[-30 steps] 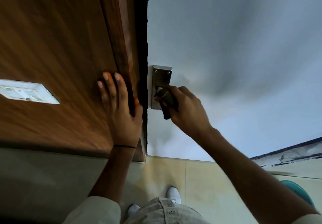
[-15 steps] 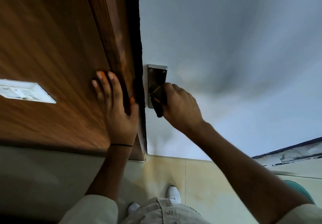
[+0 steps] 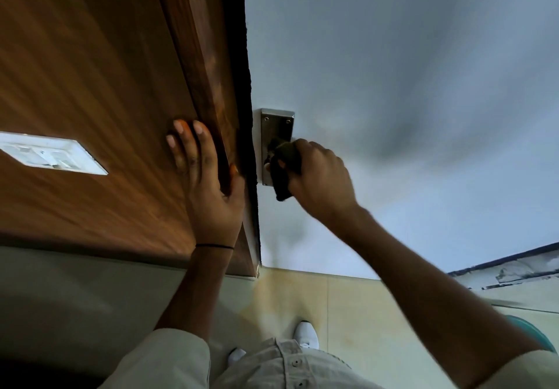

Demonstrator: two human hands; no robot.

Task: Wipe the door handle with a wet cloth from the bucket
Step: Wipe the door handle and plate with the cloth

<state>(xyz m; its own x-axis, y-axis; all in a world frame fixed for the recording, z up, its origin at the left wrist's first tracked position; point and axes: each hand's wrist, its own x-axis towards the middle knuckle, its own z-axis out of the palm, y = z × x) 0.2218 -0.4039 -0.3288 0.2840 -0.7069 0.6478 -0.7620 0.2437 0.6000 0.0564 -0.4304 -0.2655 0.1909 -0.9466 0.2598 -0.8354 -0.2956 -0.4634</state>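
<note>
A metal handle plate is fixed on the white door face, close to the door's edge. My right hand is closed around a dark cloth and presses it against the lower part of the plate; the lever itself is hidden under the cloth and fingers. My left hand lies flat on the brown wooden panel, its fingers spread and its thumb hooked over the frame edge. A sliver of the teal bucket shows at the lower right.
A white switch plate sits on the wooden panel at the left. Beige floor tiles lie below, with my white shoes on them. A dark-edged ledge runs along the right.
The cloth in my right hand has shifted slightly along the handle plate. My left hand keeps its place on the wood; the view itself has moved a little.
</note>
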